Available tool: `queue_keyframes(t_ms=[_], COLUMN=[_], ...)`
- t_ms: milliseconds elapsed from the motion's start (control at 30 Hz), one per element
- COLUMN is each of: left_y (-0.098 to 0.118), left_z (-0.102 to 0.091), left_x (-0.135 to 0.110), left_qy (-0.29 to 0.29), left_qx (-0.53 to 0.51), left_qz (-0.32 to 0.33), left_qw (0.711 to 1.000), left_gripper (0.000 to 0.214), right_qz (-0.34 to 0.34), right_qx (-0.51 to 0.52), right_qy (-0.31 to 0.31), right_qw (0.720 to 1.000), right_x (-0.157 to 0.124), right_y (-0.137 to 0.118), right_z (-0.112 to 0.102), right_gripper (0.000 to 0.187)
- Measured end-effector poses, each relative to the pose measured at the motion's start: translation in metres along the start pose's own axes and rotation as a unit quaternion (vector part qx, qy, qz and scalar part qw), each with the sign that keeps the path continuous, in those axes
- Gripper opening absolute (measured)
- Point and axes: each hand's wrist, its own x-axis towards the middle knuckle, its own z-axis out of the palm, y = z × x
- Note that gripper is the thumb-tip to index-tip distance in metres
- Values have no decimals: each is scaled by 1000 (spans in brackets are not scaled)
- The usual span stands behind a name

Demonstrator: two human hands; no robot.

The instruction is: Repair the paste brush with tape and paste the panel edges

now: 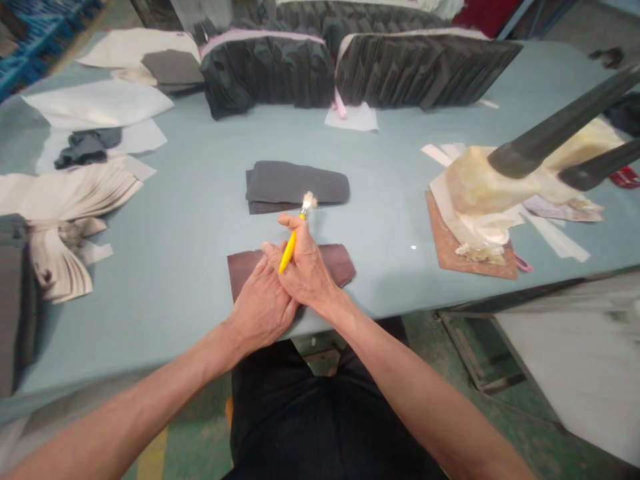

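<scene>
A brown leather-like piece lies near the table's front edge, its middle covered by both hands. My left hand rests flat on it with the fingers stretched out. Crossing over the left fingers, my right hand grips a brush with a yellow handle. Its pale bristles point away from me, just over the front edge of a small stack of dark grey pieces. Whether the right fingertips press on the brown piece is hidden.
Bundled dark pieces stand along the back. On the right, a glue-crusted container with dark handles sits on a brown board. Cream pieces and a dark stack lie on the left. A grey-blue surface covers the table.
</scene>
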Motion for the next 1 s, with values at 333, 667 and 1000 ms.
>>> queue_keyframes(t_ms=[333,667,1000], left_y=[4,8,3], left_z=[1,-4,-9], left_x=[3,6,-2], left_qy=[-21,-55,-69], left_qx=[33,42,81], left_qz=[-103,-135,-179], left_qw=[994,988,978], left_gripper=[62,63,70], right_qz=[-43,-34,-19], right_qx=[-269,-365,-372], right_qy=[-32,-31,14], right_qw=[962,930,928], right_x=[-33,-52,-66], right_y=[14,31,37], right_z=[-53,-87,-122], right_gripper=[52,49,35])
